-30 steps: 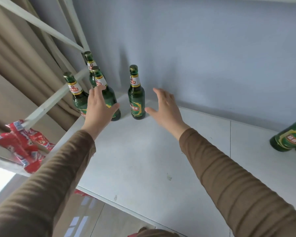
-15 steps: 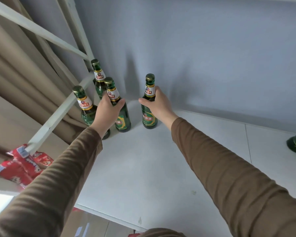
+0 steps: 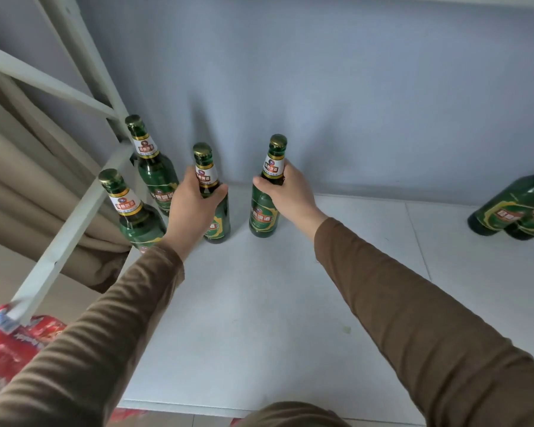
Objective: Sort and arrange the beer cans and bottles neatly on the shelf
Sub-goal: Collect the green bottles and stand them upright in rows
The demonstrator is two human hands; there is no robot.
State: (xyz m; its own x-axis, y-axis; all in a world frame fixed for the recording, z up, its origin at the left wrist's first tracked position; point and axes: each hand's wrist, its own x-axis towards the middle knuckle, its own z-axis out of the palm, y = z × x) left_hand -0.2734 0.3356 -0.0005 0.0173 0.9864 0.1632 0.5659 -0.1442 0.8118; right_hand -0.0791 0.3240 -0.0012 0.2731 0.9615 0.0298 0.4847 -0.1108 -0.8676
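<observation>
We note that the two green beer bottles at the right edge [image 3: 515,211] are cut off by the frame, the near-left bottle [image 3: 133,211] has its base hidden behind the left sleeve, and the red packaging [image 3: 10,343] at lower left is too blurred to read. On the white shelf [image 3: 259,318], the left hand [image 3: 191,208] is clamped around the neck of the centre-left bottle [image 3: 215,223] and the right hand [image 3: 285,192] around the neck of the centre-right bottle [image 3: 264,211], both upright near the far wall, with the far-left bottle [image 3: 154,174] standing by the frame post. Against half a second ago, both grips sit higher on the necks, and two right-edge bottles show instead of one.
</observation>
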